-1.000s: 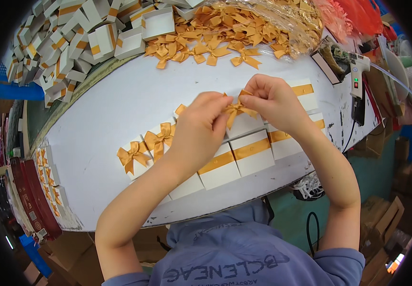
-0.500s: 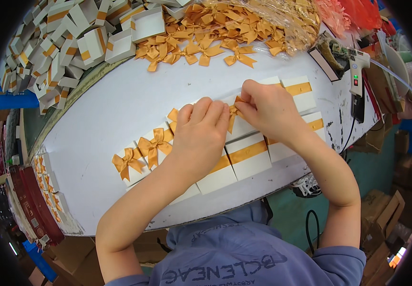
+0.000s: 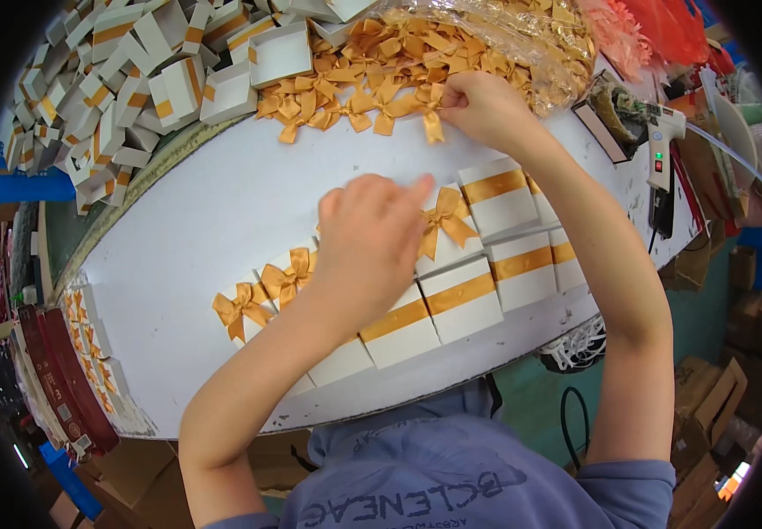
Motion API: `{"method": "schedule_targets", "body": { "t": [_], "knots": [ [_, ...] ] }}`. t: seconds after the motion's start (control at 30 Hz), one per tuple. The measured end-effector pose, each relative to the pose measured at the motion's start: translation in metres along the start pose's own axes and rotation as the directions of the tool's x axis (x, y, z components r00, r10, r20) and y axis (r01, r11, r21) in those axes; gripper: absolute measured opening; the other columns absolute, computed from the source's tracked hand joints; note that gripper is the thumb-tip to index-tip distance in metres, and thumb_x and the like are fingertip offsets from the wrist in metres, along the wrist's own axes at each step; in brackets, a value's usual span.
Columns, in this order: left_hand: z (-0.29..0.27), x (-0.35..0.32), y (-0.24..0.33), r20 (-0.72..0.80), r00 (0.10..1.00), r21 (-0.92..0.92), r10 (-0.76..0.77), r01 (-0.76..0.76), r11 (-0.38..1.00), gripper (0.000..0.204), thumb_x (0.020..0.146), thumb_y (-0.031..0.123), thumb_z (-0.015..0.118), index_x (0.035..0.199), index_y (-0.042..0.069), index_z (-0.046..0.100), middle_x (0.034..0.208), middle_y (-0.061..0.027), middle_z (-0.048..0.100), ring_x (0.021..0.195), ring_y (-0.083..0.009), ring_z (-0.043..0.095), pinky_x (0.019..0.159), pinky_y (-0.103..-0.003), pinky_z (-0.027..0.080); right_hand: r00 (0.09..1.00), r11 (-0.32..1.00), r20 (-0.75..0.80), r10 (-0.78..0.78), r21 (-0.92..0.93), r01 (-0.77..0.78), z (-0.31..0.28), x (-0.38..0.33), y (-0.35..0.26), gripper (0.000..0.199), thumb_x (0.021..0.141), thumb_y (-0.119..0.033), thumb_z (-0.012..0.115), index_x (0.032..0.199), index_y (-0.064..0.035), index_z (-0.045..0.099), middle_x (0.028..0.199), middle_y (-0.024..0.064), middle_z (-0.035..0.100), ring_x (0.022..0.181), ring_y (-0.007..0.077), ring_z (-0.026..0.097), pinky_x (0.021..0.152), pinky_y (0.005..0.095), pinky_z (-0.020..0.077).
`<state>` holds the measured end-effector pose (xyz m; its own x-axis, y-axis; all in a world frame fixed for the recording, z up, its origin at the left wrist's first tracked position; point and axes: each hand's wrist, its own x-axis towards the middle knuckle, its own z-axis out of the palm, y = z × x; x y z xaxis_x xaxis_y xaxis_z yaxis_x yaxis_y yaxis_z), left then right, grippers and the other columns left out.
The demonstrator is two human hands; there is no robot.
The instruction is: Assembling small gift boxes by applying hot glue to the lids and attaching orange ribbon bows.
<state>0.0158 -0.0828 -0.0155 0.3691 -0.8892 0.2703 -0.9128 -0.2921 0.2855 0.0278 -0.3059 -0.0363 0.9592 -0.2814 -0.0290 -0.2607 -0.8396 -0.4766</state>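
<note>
At the near edge of the bow pile my right hand (image 3: 487,108) is closed, its fingertips pinching a gold ribbon bow (image 3: 434,125). My left hand (image 3: 370,236), slightly blurred, hovers over the box rows; one finger is stretched out, the others are bent, and nothing shows in them. Beside it a white box carries a gold bow (image 3: 447,220) on its lid. Left of that hand, two more boxes bear bows, one a gold bow (image 3: 242,309) at the row's end. A white box (image 3: 465,304) in the near row has only a flat gold ribbon band. Boxes under the left hand are hidden.
The loose bow pile (image 3: 399,44) lies at the far side, partly under clear plastic. White box parts (image 3: 169,88) heap at far left. A glue gun (image 3: 663,145) stands at the right, its cable nearby. Bowed boxes (image 3: 90,353) line the left edge of the white table (image 3: 169,264).
My right hand has left the bow on the middle box and reached away to the pile, onto another bow. The boxes shifted slightly; the left hand stayed over them, lifting one finger.
</note>
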Motion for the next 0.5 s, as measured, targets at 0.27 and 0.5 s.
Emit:
{"method": "schedule_targets", "body": {
  "t": [0.27, 0.5],
  "knots": [
    [-0.006, 0.044, 0.000, 0.067, 0.742, -0.984, -0.667, 0.160, 0.079, 0.023, 0.082, 0.000, 0.059, 0.083, 0.004, 0.037, 0.076, -0.0081, 0.056, 0.066, -0.0077, 0.056, 0.054, -0.020, 0.044, 0.982, 0.892, -0.187, -0.031, 0.438, 0.112, -0.023, -0.069, -0.049, 0.017, 0.070, -0.017, 0.066, 0.076, -0.0014, 0.060, 0.069, 0.0070, 0.058, 0.065, 0.0177, 0.057, 0.056, 0.0301, 0.0445],
    [0.012, 0.044, 0.028, 0.024, 0.812, -0.985, -0.583, 0.119, 0.125, 0.016, 0.082, -0.003, 0.056, 0.086, 0.002, 0.041, 0.077, -0.0063, 0.057, 0.063, -0.0049, 0.053, 0.053, -0.021, 0.042, 0.975, 0.463, 0.152, 0.160, 0.861, -0.210, -0.035, -0.098, -0.029, 0.024, 0.083, -0.019, 0.060, 0.096, 0.0003, 0.053, 0.069, 0.0006, 0.057, 0.058, 0.0079, 0.051, 0.051, 0.0209, 0.0409]
  ]
}}
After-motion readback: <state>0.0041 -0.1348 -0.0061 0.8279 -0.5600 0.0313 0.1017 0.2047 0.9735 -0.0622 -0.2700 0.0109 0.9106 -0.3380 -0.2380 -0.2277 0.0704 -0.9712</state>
